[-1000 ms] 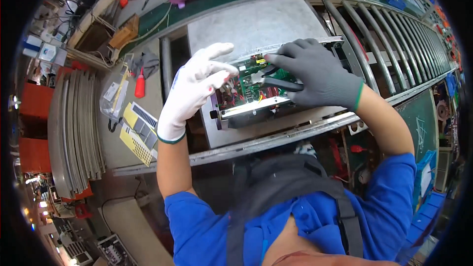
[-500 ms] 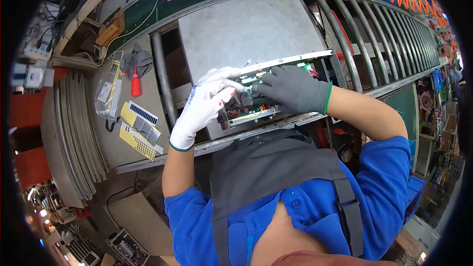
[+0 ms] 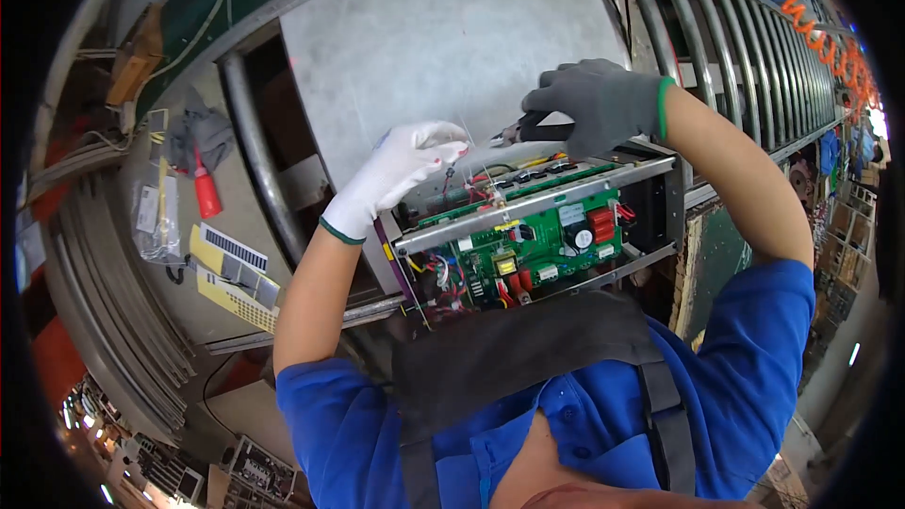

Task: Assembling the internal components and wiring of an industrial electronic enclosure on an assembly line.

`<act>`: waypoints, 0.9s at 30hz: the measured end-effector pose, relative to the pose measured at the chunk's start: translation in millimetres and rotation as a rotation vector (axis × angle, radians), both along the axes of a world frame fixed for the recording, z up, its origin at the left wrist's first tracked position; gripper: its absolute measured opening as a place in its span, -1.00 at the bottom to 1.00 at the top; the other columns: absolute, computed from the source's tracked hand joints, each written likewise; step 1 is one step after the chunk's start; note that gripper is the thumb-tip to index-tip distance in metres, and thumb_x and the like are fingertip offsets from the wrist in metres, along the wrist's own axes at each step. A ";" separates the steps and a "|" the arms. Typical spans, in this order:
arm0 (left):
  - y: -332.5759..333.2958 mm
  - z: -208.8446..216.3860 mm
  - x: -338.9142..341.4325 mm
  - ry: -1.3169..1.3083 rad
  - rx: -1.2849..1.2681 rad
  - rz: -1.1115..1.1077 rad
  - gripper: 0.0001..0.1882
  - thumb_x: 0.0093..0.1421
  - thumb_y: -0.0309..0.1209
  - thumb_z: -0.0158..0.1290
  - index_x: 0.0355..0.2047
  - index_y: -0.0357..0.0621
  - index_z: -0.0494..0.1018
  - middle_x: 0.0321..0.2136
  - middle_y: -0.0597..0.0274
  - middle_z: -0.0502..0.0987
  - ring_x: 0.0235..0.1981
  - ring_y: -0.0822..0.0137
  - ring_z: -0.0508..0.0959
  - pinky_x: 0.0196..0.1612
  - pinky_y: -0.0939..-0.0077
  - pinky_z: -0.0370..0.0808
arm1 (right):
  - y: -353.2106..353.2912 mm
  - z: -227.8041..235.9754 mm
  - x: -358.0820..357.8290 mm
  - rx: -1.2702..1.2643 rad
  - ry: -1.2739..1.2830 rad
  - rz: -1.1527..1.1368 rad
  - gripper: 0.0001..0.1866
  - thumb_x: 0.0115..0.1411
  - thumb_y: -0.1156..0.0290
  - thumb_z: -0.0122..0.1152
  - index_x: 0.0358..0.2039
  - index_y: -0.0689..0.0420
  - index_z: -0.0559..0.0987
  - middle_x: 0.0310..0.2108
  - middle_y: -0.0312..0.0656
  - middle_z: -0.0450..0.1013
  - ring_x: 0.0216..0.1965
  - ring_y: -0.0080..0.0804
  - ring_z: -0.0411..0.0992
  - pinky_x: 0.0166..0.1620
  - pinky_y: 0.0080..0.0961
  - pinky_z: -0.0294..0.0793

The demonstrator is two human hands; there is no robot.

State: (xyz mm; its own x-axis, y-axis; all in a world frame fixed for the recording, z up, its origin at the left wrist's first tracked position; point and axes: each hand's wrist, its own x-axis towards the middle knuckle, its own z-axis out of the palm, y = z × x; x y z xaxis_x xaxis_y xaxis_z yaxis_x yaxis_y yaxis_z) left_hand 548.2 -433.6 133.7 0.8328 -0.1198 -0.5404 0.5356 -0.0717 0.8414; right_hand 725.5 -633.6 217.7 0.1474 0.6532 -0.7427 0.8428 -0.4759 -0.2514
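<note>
My left hand (image 3: 410,170), in a white glove, is closed in a pinch above the left part of an open metal chassis (image 3: 537,207). What its fingertips hold is too small to name; thin pale strands and a small dark lead show beside them. In my gray-gloved right hand (image 3: 603,106) is a pair of black-handled pliers (image 3: 528,130). Their metal tip points left toward my left fingertips, a short gap away. A green circuit board (image 3: 556,250) with red, white and black components faces me on the chassis, with bundled wires (image 3: 438,273) at its left.
A gray metal sheet (image 3: 415,38) lies beyond the chassis, and conveyor rollers (image 3: 745,66) run off to the right. On the left bench are a red bottle (image 3: 205,190), a gray cloth (image 3: 200,132) and yellow label sheets (image 3: 231,273). An orange coiled hose (image 3: 801,14) hangs at upper right.
Both hands have lifted out of the chassis. My right hand has moved up and right and now holds pliers. The chassis now shows its green board toward me, and the view has shifted.
</note>
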 end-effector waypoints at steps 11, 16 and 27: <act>-6.6 -41.0 -1.9 0.107 -0.032 0.213 -0.87 0.19 -0.62 0.08 -0.25 -0.33 0.56 -0.39 0.37 0.54 -0.41 0.63 0.39 -0.37 0.72 0.30 | 28.4 -47.5 -6.0 -0.114 0.224 0.107 -0.35 -0.15 0.31 0.35 0.07 -0.01 0.51 -0.12 -0.14 0.47 0.00 -0.16 0.46 0.09 -0.21 0.43; -8.4 -41.8 -0.9 0.125 -0.046 0.222 -0.87 0.20 -0.62 0.08 -0.25 -0.31 0.57 -0.39 0.37 0.55 -0.40 0.63 0.40 -0.35 0.72 0.32 | 28.8 -52.0 -9.6 -0.046 0.277 0.065 -0.38 -0.16 0.36 0.35 0.03 0.04 0.53 -0.15 -0.09 0.49 -0.05 -0.11 0.49 0.04 -0.21 0.48; 0.1 -19.0 0.1 0.117 -0.177 0.310 -0.79 0.37 -0.36 -0.05 -0.14 -0.21 0.50 -0.40 0.38 0.51 -0.53 0.72 0.25 -0.49 0.83 0.16 | 6.9 -20.8 11.2 -0.087 0.364 -0.071 -0.58 -0.13 0.38 0.30 -0.16 0.13 0.63 -0.27 -0.03 0.58 -0.19 -0.08 0.56 -0.08 -0.25 0.54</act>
